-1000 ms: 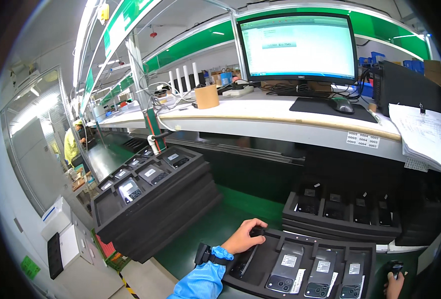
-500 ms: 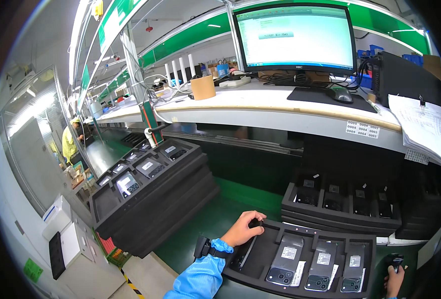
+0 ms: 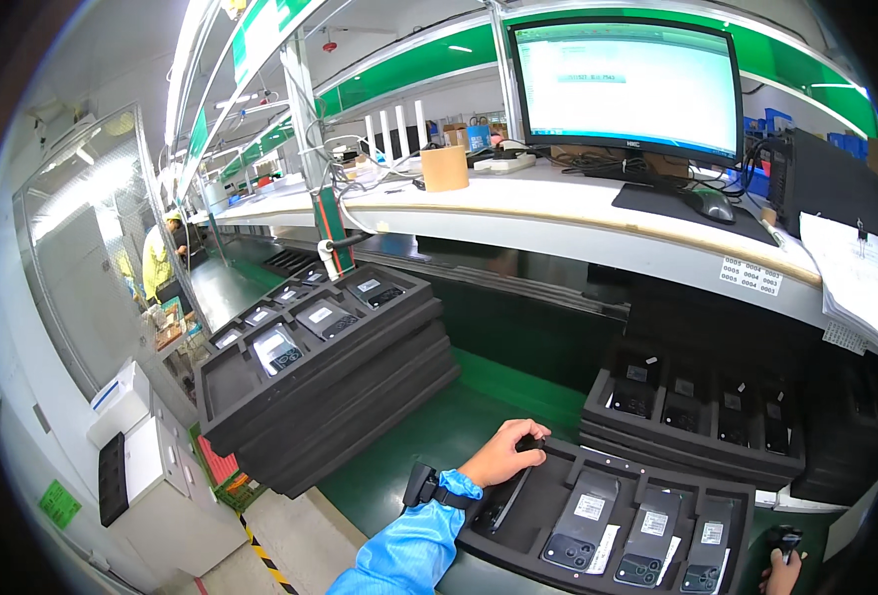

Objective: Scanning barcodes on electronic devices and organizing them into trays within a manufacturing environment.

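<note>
A person's left hand (image 3: 503, 456), emerging from a blue sleeve (image 3: 409, 547) with a black band (image 3: 449, 498) circling the wrist, is pinching the upper end of a dark phone (image 3: 504, 508) between its fingers, the phone leaning on edge in the leftmost compartment of a black foam tray (image 3: 550, 494). At lower right, the right hand (image 3: 781, 575) is wrapping its fingers around a dark handheld device (image 3: 786, 539) just beside the tray. Three more phones (image 3: 578, 531) are lying back up in the tray's other compartments, showing white labels (image 3: 590, 507) and camera clusters toward the near end, with white slips (image 3: 603, 548) resting alongside. Beneath, a green bench (image 3: 384, 471) is stretching leftward, where a tall stack of black trays (image 3: 335, 421) is carrying further labelled phones (image 3: 325, 319). A second stack (image 3: 692, 453), standing just beyond the tray at right, is displaying four dark phones (image 3: 733, 418) in a row. Above, a white shelf (image 3: 558, 206) is supporting a glowing monitor (image 3: 627, 94), a mouse (image 3: 711, 205) on a black mat (image 3: 647, 202), a roll of tan tape (image 3: 445, 169) and a device with white antennas (image 3: 402, 131), while clipped papers (image 3: 846, 278) are hanging over its right end. In the left background, a co-worker in yellow (image 3: 156, 263) is standing.
</note>
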Action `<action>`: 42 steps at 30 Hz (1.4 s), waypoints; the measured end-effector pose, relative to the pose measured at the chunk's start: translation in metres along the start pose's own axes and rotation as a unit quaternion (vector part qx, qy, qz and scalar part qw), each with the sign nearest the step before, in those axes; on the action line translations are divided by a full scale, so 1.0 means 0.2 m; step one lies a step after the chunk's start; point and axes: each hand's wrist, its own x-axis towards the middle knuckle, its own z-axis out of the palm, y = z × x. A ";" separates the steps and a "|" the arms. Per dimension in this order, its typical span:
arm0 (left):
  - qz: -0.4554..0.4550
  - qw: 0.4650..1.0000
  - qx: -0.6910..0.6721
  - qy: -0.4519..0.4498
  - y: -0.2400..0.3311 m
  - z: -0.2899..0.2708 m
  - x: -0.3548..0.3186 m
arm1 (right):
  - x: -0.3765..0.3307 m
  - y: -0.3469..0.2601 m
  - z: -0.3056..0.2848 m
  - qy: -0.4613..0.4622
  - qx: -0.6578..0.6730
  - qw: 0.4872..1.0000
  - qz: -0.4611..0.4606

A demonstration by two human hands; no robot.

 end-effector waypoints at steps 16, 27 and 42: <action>0.009 0.999 -0.044 0.003 0.04 0.02 0.03 | 0.00 0.09 0.03 0.046 0.127 0.991 0.001; -0.004 0.993 -0.103 -0.059 0.06 -0.03 0.03 | 0.12 0.09 -0.34 0.406 0.271 0.848 -0.206; -0.013 0.992 -0.119 -0.036 0.05 -0.08 -0.01 | 0.34 -0.13 -1.00 0.518 0.249 0.804 -0.150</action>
